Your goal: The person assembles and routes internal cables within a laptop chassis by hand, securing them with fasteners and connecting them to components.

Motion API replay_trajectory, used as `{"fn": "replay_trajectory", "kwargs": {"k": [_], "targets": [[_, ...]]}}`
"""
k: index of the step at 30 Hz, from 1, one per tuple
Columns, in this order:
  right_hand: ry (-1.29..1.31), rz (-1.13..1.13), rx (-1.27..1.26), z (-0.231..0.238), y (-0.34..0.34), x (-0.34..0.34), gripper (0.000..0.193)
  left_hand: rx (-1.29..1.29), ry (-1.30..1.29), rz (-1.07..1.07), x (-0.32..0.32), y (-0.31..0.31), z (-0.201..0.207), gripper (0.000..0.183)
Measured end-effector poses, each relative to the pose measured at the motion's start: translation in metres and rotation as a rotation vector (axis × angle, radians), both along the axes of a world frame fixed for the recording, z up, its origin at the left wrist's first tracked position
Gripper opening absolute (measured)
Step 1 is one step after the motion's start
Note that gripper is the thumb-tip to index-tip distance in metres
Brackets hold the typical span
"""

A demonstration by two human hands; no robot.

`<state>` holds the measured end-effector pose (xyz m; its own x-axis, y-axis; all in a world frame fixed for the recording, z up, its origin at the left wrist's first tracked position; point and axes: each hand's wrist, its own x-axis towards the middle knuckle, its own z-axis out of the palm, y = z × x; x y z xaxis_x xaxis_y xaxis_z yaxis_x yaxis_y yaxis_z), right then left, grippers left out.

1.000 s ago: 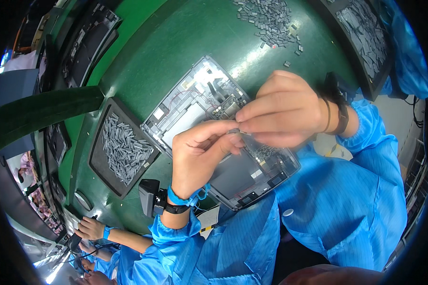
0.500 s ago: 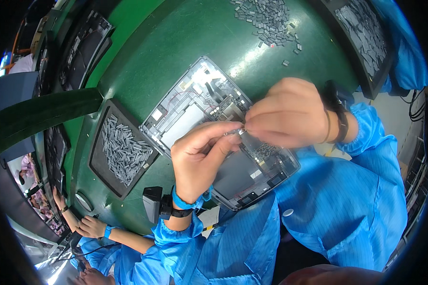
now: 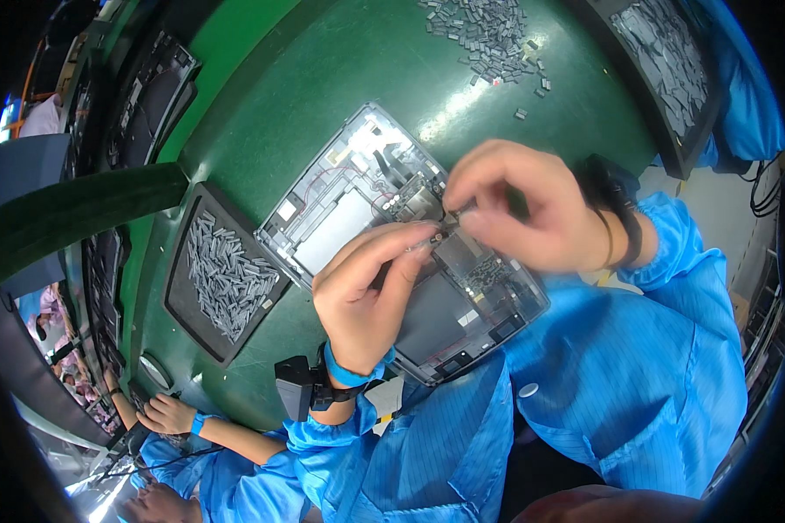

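An opened laptop body lies tilted on the green table in front of me, its circuit board, thin red wires and flat grey panels exposed. Above its middle, my left hand pinches a small dark part between thumb and fingertips. Close by on the right, my right hand has thumb and forefinger brought together on a tiny dark piece, too small to name. The fingertips of both hands nearly meet over the circuit board and hide part of it.
A black tray of small grey strips stands left of the laptop body. Loose grey blocks are heaped at the far side. Another black tray of flat grey pieces sits far right. At lower left, a co-worker's hand shows.
My right hand has pulled slightly apart from the left fingertips, and its fingers have opened into a rounder pinch. The left hand keeps its pinch, nearly in place.
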<state>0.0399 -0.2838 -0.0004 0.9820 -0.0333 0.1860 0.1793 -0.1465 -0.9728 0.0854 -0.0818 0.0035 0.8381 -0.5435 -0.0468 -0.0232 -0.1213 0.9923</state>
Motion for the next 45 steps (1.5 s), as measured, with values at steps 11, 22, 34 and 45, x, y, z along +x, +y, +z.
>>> {"fn": "replay_trajectory", "kwargs": {"k": [11, 22, 34, 45], "targets": [[0.250, 0.139, 0.361, -0.007, 0.003, 0.001, 0.012, 0.048, -0.212, 0.044, -0.004, -0.003, -0.006, 0.022], [0.304, 0.195, 0.355, -0.003, -0.002, 0.003, 0.006, 0.094, -0.274, 0.026, -0.003, -0.006, -0.003, 0.020], [0.301, 0.236, 0.435, -0.007, -0.003, 0.003, 0.008, 0.160, -0.389, 0.023, -0.005, -0.008, 0.000, 0.023], [0.241, 0.247, 0.382, -0.010, -0.003, 0.002, 0.007, 0.203, -0.379, 0.036, -0.009, -0.006, 0.002, 0.022]]}}
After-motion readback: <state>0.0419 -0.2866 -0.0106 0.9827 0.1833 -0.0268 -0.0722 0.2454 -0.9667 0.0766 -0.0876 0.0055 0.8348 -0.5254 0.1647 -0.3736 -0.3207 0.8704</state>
